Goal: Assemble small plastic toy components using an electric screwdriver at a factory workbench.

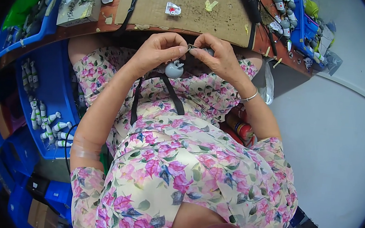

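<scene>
Both hands meet over my lap, just in front of the table edge. My left hand (164,51) is closed, with thumb and forefinger pinched together. Right beneath its fingers is a rounded grey plastic part (174,70) with a small clip-like top, which this hand appears to hold. My right hand (217,57) is closed in a pinch as well. A small thin dark piece (191,47) shows between the two sets of fingertips, too small to name. Something grey (210,52) shows partly behind the right fingers, mostly hidden.
A cardboard sheet (190,23) covers the table, bearing a clear plastic piece with a red spot (172,9). Blue bins of grey parts stand left (54,20) and right (299,20). A white box (80,5) sits left. White-and-grey figures fill a lower blue bin (37,138).
</scene>
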{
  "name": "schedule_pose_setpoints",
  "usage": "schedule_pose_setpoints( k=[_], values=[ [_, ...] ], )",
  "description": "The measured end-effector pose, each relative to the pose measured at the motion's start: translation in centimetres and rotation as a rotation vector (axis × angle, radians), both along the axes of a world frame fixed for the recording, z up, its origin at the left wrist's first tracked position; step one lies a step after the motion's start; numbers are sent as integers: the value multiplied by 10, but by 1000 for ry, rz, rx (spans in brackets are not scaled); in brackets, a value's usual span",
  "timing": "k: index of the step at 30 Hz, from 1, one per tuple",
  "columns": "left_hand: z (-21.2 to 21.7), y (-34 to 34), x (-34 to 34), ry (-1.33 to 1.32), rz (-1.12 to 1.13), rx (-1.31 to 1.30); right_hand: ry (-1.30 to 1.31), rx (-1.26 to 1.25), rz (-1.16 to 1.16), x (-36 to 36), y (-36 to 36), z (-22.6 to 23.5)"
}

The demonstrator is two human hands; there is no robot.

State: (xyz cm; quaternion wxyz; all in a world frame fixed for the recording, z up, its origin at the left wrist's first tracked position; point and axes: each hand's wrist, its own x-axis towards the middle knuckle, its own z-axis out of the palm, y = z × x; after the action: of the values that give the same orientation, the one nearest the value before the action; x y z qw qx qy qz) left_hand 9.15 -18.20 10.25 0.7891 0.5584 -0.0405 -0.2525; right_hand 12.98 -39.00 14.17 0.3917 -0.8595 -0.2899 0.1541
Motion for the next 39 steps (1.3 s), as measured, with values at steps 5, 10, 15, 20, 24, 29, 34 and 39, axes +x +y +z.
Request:
schedule_pose_setpoints(
  k=[5, 10, 15, 20, 24, 29, 34, 39],
  values=[
    [-6, -1, -2, -14, 36, -88, 224, 31, -39, 2, 3, 5],
    [-1, 1, -2, 6, 26, -80, 181, 35, 1, 6, 5, 8],
    [-5, 0, 0, 9, 60, -71, 335, 115, 3, 11, 6, 3],
    [-6, -1, -1, 11, 136, -87, 495, 221, -76, 7, 14, -3],
    [-3, -3, 1, 27, 139, -89, 291, 143, -82, 8, 13, -1],
    [-2, -1, -1, 47, 126, -92, 169, 91, -64, 6, 17, 8],
    [-3, 2, 1, 5, 151, -83, 463, 259, -32, 15, 16, -6],
    [1, 4, 2, 13, 183, -58, 733, 265, -34, 26, 17, 4]
  ],
)
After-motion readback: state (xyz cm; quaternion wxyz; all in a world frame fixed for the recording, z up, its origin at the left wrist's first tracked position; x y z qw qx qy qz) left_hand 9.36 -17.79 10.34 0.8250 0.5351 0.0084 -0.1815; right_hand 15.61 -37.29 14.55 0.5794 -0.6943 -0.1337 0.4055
